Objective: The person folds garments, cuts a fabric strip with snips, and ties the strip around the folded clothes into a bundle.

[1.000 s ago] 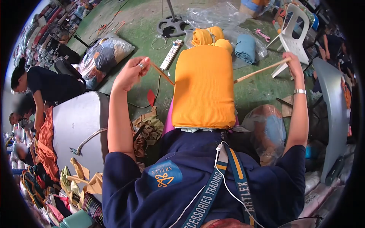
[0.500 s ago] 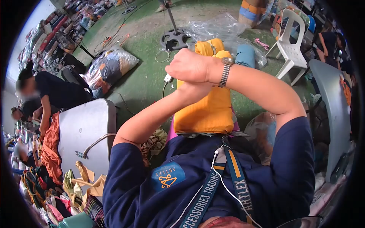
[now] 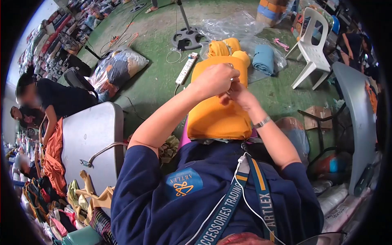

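Note:
A folded stack of yellow ribbed cloth (image 3: 218, 120) lies in front of my body. Above it, my left hand (image 3: 216, 81) is closed, its fingers curled in against my other hand. My right hand (image 3: 240, 94), with a metal-banded watch (image 3: 262, 121) on the wrist, meets it with bent fingers. Whatever may be pinched between them is hidden or too small to make out. Beyond the stack lie a yellow roll (image 3: 222, 47) and a blue-grey roll (image 3: 263, 60) of cloth.
A white power strip (image 3: 187, 68) lies on the green floor. A grey table (image 3: 93, 139) stands left, where a person (image 3: 61, 96) bends over orange cloth (image 3: 54, 159). A white plastic chair (image 3: 310, 53) is at right, and a stuffed clear bag (image 3: 118, 69) at far left.
My forearms were crossed, with the right wrist over the left. They have uncrossed, and my hands now meet above the yellow cloth. The power strip and blue-grey roll show more fully.

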A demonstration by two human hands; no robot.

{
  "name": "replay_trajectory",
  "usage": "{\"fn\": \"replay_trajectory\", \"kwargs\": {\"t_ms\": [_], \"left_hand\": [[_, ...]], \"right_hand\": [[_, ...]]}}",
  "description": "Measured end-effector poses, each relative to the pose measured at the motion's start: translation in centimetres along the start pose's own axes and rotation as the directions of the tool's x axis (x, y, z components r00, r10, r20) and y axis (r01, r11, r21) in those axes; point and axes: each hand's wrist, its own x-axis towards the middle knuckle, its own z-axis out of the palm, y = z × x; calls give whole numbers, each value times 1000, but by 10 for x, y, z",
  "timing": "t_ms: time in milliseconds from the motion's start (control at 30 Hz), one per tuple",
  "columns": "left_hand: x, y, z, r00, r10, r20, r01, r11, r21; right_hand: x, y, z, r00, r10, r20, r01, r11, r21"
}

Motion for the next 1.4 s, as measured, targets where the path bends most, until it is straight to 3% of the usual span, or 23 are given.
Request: {"fn": "replay_trajectory", "kwargs": {"t_ms": [67, 133, 167, 200, 233, 333, 400, 467, 533, 600, 633, 667, 800, 867, 933, 967, 1000, 1067, 1133, 1167, 1333, 1367, 1400], "left_hand": [[-3, -2, -5, 998, -66, 22, 66, 998, -12], [-11, -10, -10, 989, -137, 47, 137, 990, -11], [-19, -15, -7, 988, -145, -54, 143, 988, -52], [-28, -16, -7, 976, -158, -153, 143, 985, -100], [-36, -17, -10, 967, -223, -119, 226, 974, 10], [-53, -25, 5, 985, -150, -86, 147, 988, -41], [-50, -22, 25, 974, -14, -227, 25, 999, 46], [-43, -22, 39, 924, -51, -380, 137, 970, 202], [-38, -29, 44, 906, 38, -422, 80, 962, 260], [-33, -34, 51, 905, 10, -425, 145, 933, 330], [-33, -35, 51, 881, 139, -453, 51, 922, 383], [-33, -36, 51, 878, 167, -449, 22, 922, 386], [-38, -35, 45, 926, 232, -299, -72, 884, 462], [-36, -38, 47, 967, 68, -245, 46, 901, 432], [-33, -34, 39, 966, 7, -258, 83, 938, 336], [-29, -24, 27, 970, -200, -141, 226, 952, 205], [-26, -20, 20, 925, -381, 5, 379, 921, 85], [-20, -39, 24, 922, -383, 57, 386, 921, -49], [-15, -44, 25, 884, -422, 199, 467, 806, -364], [-14, -42, 27, 895, -404, 191, 445, 777, -444], [-18, -38, 17, 831, -476, 288, 552, 634, -541], [-19, -41, 14, 867, -419, 270, 498, 735, -460], [-21, -43, 13, 897, -358, 261, 435, 819, -373]], "right_hand": [[4, -3, 3, 998, -6, -63, 9, 998, 61], [3, -5, 1, 998, -58, -16, 54, 982, -183], [4, 7, -8, 985, -173, -3, 172, 980, -96], [-7, -11, -7, 950, -311, 27, 310, 930, -199], [-14, -11, -16, 967, -216, -135, 193, 967, -164], [-22, -20, -31, 937, -333, -101, 316, 936, -156], [-8, -26, -26, 907, -386, -170, 349, 913, -213], [12, -33, -25, 868, -445, -220, 382, 881, -279], [35, -38, -29, 924, -295, -244, 221, 932, -287], [53, -30, -39, 930, -255, -264, 95, 862, -497], [63, -20, -43, 923, -197, -330, 1, 861, -509], [64, -15, -47, 881, -329, -340, -90, 588, -804], [68, 7, -41, 847, -403, -347, -140, 460, -877], [59, -3, -36, 864, -397, -310, -147, 390, -909], [42, -14, -31, 827, -447, -341, -98, 482, -871], [29, -20, -22, 771, -493, -404, -2, 632, -775], [19, -14, -15, 774, -495, -393, 4, 625, -781], [-3, -1, -4, 852, -445, -274, 176, 738, -651], [-19, 0, 14, 757, -642, -120, 235, 438, -868], [-20, 3, 17, 775, -621, -117, 193, 408, -893], [-13, 3, 14, 793, -598, -111, 239, 474, -847], [-13, 4, 10, 893, -390, -223, 268, 861, -432], [-14, 3, 6, 970, -145, -195, 169, 979, 117]]}}
